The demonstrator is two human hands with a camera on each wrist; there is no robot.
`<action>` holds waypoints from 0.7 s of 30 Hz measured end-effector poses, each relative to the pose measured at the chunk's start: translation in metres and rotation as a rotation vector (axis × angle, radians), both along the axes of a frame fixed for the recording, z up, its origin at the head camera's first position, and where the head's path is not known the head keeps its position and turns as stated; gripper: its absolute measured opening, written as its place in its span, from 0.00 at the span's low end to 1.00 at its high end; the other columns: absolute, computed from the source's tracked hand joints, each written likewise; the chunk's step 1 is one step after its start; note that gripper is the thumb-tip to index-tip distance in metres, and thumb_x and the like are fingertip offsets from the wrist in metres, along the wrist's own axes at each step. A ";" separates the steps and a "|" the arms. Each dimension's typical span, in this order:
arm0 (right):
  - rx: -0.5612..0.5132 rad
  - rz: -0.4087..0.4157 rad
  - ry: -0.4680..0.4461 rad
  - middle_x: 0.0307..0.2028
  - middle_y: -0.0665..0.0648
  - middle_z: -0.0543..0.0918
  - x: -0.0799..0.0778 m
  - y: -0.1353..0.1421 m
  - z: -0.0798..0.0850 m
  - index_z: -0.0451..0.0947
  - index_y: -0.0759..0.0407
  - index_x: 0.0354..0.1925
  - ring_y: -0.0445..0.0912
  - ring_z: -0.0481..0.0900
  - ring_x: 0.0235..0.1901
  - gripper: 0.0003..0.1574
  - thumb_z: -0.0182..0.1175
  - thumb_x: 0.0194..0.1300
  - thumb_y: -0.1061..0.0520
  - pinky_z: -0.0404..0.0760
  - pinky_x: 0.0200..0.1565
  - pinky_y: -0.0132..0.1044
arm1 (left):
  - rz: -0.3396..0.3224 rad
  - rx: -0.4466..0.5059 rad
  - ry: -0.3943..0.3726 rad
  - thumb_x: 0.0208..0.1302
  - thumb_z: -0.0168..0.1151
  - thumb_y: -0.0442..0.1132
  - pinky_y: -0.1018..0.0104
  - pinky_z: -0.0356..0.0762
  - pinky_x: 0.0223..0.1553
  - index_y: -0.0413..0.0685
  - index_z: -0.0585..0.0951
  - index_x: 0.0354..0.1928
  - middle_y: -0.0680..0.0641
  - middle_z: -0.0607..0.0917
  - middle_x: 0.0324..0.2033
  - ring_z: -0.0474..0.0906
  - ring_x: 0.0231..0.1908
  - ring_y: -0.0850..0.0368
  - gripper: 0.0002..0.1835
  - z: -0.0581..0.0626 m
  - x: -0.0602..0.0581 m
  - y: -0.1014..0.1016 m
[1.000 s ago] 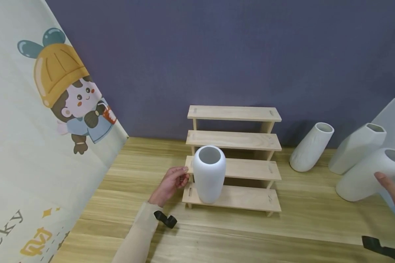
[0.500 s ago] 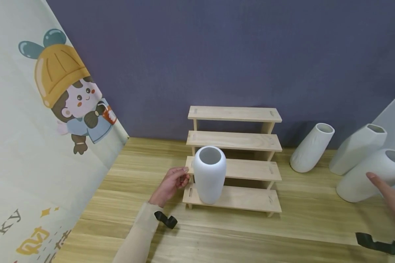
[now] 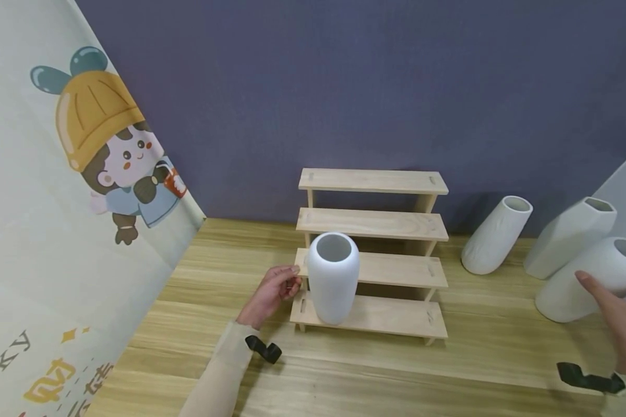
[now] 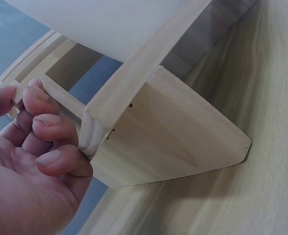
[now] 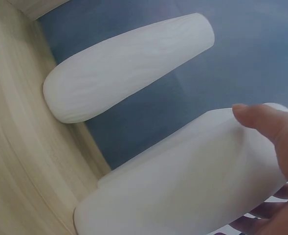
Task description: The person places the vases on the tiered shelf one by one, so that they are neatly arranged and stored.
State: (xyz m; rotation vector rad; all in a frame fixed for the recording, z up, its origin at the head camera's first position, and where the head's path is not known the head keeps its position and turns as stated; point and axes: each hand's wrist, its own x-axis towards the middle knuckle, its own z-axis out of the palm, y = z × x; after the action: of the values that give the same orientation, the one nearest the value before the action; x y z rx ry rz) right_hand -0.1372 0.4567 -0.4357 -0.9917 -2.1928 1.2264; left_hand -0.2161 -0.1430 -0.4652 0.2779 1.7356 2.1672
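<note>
My left hand [image 3: 273, 292] pinches the left end of a low tier on a stepped wooden display stand [image 3: 396, 269], thumb above and forefinger at the edge. The other fingers [image 4: 53, 127] are curled beside the lowest board in the left wrist view. A smooth white vase [image 3: 332, 284] stands upright on the lowest step, close to that hand. At the far right, my right hand [image 3: 623, 324] grips another smooth white vase [image 3: 571, 295] near its upper part. Its thumb [image 5: 261, 117] lies on the near side, with fingers round the underside in the right wrist view. The vase's base rests on the table.
Behind the gripped vase stands an angular white vase [image 3: 566, 240]. Left of it is a slim, textured white vase [image 3: 495, 237], near the dark blue back panel [image 3: 375, 87]. A pale printed sheet [image 3: 42, 231] borders the wooden table [image 3: 198, 347] on the left.
My right hand has come further in from the right, its thumb sliding left along the vase and its fingers closing round the far side. The left hand and the vases have stayed put.
</note>
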 end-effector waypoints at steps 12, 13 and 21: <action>0.038 -0.049 0.098 0.79 0.48 0.48 -0.001 -0.017 0.009 0.38 0.32 0.77 0.41 0.49 0.78 0.59 0.64 0.60 0.46 0.48 0.78 0.35 | 0.002 0.005 -0.010 0.78 0.47 0.39 0.77 0.63 0.22 0.57 0.81 0.22 0.62 0.81 0.18 0.67 0.18 0.69 0.23 -0.001 0.000 0.001; 0.036 -0.052 0.092 0.79 0.49 0.48 -0.001 -0.017 0.009 0.37 0.32 0.77 0.42 0.49 0.78 0.59 0.64 0.60 0.45 0.48 0.78 0.36 | 0.001 0.004 -0.006 0.78 0.47 0.39 0.77 0.62 0.22 0.57 0.81 0.22 0.62 0.81 0.18 0.67 0.18 0.69 0.23 -0.001 0.000 0.001; -0.003 -0.070 0.043 0.80 0.50 0.47 -0.005 -0.017 0.011 0.36 0.31 0.77 0.42 0.48 0.78 0.59 0.63 0.61 0.42 0.48 0.78 0.36 | 0.005 -0.002 -0.003 0.78 0.46 0.39 0.77 0.63 0.22 0.57 0.81 0.21 0.61 0.81 0.18 0.67 0.18 0.69 0.23 -0.001 0.000 0.000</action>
State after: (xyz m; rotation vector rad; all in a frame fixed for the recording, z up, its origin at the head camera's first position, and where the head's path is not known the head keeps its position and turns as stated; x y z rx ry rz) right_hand -0.1421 0.4400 -0.4244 -1.0253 -2.1063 1.2088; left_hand -0.2159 -0.1425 -0.4657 0.2695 1.7388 2.1678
